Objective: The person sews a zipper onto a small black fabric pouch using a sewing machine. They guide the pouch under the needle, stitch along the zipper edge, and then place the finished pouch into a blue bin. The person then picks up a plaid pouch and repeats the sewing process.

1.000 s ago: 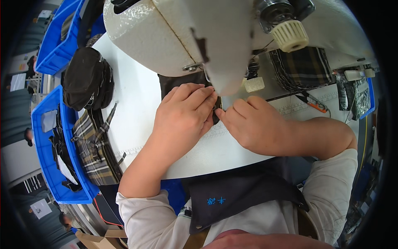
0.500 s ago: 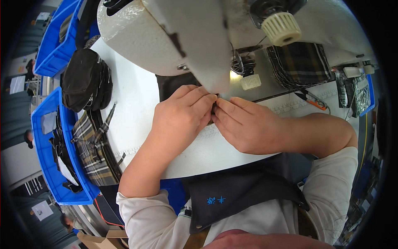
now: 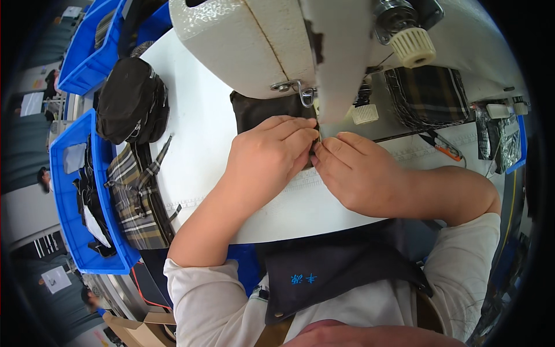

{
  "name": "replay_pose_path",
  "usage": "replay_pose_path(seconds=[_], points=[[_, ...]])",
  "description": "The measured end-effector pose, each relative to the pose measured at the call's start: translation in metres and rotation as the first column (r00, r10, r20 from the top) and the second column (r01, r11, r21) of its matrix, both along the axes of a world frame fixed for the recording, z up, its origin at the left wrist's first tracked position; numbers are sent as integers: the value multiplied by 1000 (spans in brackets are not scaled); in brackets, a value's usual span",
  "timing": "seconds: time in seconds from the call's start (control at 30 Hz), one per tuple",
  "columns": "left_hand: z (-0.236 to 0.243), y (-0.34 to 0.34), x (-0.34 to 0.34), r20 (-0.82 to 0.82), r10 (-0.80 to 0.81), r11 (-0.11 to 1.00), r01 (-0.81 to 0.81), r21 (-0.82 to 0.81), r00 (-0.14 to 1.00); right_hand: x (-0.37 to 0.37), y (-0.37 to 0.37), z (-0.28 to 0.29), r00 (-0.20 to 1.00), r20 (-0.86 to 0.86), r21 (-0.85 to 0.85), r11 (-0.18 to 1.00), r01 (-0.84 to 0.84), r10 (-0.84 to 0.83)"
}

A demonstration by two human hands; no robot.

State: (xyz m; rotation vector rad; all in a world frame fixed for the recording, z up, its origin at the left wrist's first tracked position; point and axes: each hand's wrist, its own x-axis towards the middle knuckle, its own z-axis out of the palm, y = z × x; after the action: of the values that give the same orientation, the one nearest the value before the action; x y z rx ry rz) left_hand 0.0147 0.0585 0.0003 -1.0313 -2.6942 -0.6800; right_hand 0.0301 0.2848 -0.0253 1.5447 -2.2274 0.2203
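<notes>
A dark brown fabric piece (image 3: 254, 111) lies on the white table under the head of a sewing machine (image 3: 248, 46). My left hand (image 3: 272, 151) rests over its near part, fingers bent and pressed together at its right edge. My right hand (image 3: 359, 172) pinches the same edge from the other side, its fingertips almost touching those of the left. Both sets of fingertips sit just in front of the needle area, which the machine's head hides. The bit of fabric between the fingers is mostly covered.
At the left stand a dark pouch (image 3: 130, 101), plaid fabric pieces (image 3: 136, 202) and a blue bin (image 3: 60, 191) with dark scraps. On the right are stacked plaid panels (image 3: 428, 95), orange-handled thread snips (image 3: 442, 147) and a clear plastic packet (image 3: 509, 139). A ruler strip (image 3: 399, 155) runs along the table.
The whole view has shifted, so the machine and table things appear farther right. More of the dark fabric shows beyond my left hand. Both hands keep their pinch at its edge.
</notes>
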Motion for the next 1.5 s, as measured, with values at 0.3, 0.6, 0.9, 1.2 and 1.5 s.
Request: replay_pose_path(seconds=[0.3,0.6,0.9,1.2,1.5], points=[[-8,-4,-14,50,60,996,-64,70,997,-16,0,4,997,28,12,998,65,-65],[-14,-21,-20,301,83,952,-164,257,950,-20,1,1,996,80,-55,997,48,-43],[15,-5,-1,171,298,954,-298,-25,939,-22,0,-1,979,190,-99,991,93,-73],[5,-17,-3,126,158,987,-152,-52,979,-24,0,-5,978,196,-104,990,94,-72],[-13,0,-10,-61,201,979,-200,30,978,-21,-2,-6,990,101,-108,988,107,-96]])
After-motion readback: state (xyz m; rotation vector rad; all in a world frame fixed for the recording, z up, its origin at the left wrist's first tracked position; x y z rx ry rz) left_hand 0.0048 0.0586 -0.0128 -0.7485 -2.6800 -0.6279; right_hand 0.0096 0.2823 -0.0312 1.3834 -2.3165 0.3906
